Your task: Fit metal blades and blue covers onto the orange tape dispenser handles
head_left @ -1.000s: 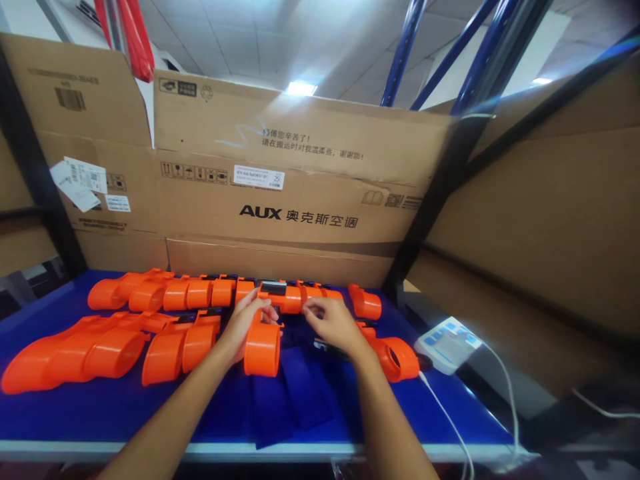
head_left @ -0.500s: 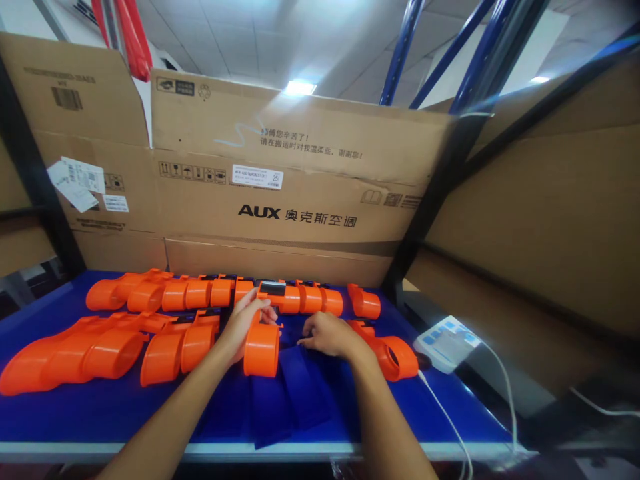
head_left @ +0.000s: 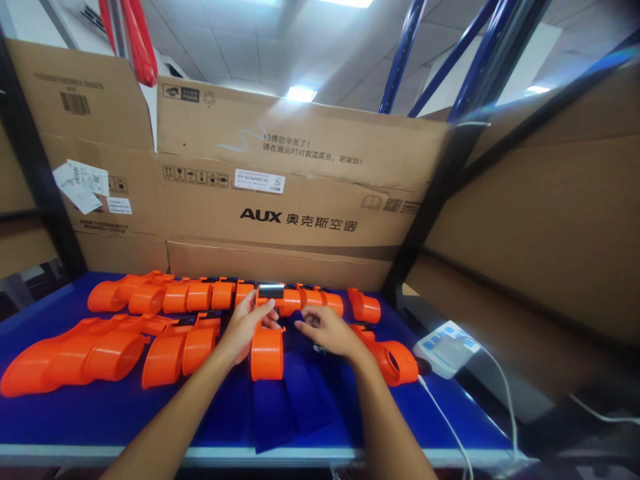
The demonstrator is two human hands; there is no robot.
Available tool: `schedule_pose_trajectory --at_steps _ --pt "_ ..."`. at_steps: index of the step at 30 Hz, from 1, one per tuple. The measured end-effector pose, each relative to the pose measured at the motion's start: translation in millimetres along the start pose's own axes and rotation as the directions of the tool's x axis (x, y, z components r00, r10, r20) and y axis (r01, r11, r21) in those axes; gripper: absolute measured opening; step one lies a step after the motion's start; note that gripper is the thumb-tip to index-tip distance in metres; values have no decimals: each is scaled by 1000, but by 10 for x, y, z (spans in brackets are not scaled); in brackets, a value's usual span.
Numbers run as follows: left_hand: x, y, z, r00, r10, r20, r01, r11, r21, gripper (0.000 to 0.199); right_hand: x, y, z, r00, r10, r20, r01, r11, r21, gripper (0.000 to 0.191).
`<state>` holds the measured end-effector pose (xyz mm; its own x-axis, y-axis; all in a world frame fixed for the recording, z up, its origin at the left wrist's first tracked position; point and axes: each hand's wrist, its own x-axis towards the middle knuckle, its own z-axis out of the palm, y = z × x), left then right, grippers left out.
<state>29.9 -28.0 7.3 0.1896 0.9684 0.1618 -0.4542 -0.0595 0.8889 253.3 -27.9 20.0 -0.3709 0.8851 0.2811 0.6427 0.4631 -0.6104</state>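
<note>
My left hand (head_left: 249, 327) is closed on an orange part (head_left: 267, 353) with a round cuff at its lower end and a dark rectangular piece (head_left: 271, 291) at its top. Just to the right, my right hand (head_left: 325, 330) pinches the edge of a dark blue strap (head_left: 297, 317). More dark blue strips (head_left: 273, 413) lie below on the blue table surface (head_left: 150, 417). Behind both hands runs a row of orange cuffs (head_left: 176, 297).
Overlapping orange cuffs (head_left: 113, 357) lie at the left, another (head_left: 400, 363) at the right. A white device (head_left: 447, 348) with a cable sits at the right edge. A cardboard wall (head_left: 300, 193) and black posts (head_left: 425, 213) enclose the table.
My right hand has lifted slightly, and a strap end now shows raised at its fingertips. The orange part in my left hand has shifted slightly right. The view has tilted a little.
</note>
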Motion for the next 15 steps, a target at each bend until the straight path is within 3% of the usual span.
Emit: schedule_pose_trajectory --at_steps 4,7,15 --pt "-21 15 10 1000 -3 10 2 998 57 46 36 -118 -22 964 -128 -232 156 982 107 32" --pt "-24 10 11 1000 -7 10 7 998 67 46 45 -179 6 924 -168 -343 229 963 146 34" --pt "1 -16 8 1000 6 6 -6 997 80 52 55 -268 280 868 -44 -495 194 947 256 29"
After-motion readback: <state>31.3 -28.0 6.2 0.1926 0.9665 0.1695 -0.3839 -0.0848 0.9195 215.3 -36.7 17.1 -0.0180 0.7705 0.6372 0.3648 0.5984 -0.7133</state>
